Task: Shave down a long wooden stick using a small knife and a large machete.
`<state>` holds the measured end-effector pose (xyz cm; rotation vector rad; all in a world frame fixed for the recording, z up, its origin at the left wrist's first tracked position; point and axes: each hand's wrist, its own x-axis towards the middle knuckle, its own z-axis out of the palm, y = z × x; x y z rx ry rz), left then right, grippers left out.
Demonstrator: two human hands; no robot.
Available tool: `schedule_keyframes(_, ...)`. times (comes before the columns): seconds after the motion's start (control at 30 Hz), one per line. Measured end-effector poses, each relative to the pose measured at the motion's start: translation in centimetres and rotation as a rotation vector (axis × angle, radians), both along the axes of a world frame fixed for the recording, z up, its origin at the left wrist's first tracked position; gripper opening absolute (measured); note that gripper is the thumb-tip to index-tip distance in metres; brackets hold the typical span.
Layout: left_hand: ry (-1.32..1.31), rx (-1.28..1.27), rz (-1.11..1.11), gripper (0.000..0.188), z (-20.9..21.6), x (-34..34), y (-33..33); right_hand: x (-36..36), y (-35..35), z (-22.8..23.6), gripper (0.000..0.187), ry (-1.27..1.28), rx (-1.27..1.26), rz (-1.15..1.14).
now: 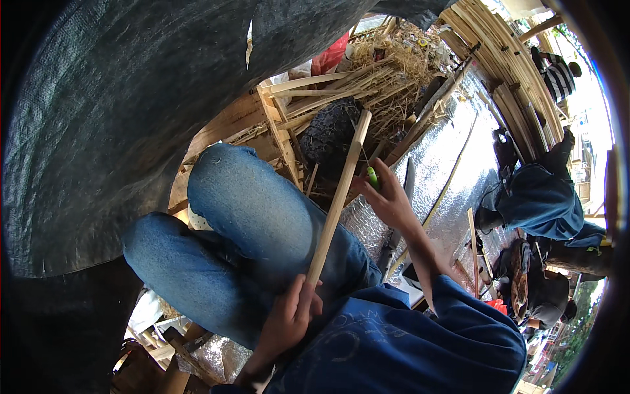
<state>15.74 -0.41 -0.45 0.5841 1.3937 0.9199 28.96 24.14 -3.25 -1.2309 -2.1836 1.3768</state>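
Observation:
My left hand (289, 320) is closed around the lower end of a long pale strip of wood or bamboo (339, 197). The strip slants up and away across my jeans-clad thigh, and its far end sticks out past my knee. Beside its upper part, my right hand (388, 198) is closed on a small tool with a bright green handle (373, 177). A thin line runs from the handle toward the strip, too fine to make out as a blade. Whether the right fingertips touch the strip, I cannot tell.
A dark textured sack (331, 131) and a heap of shavings (410, 72) lie ahead. Silvery foil sheeting (453, 157) with a long dark blade-like piece (408, 187) is to the right. A black tarp (131, 131) hangs left. Other people (541, 197) sit at far right.

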Motion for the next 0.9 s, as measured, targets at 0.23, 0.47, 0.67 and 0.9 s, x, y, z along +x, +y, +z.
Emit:
schedule_keyframes(0.23, 0.268, 0.117, -0.113, 0.026, 0.6, -1.9, -0.3, -2.3, -2.1, 0.5, 0.017, 0.328, -0.515, -0.260)
schedule_keyframes(0.47, 0.538, 0.203, -0.150, 0.020, 3.0, -7.7, -1.6, -6.0, -1.7, 0.9, 0.035, 0.931, -0.938, -0.298)
schedule_keyframes(0.67, 0.491, 0.162, -0.172, 0.020, 5.7, -11.3, 0.4, -9.7, -2.7, 4.5, 0.037, 0.958, -0.856, -0.274)
schedule_keyframes(0.9, 0.255, 0.031, -0.254, 0.020, 5.4, -13.1, 1.9, -12.9, -2.2, 4.3, 0.027, 0.975, -0.680, -0.125)
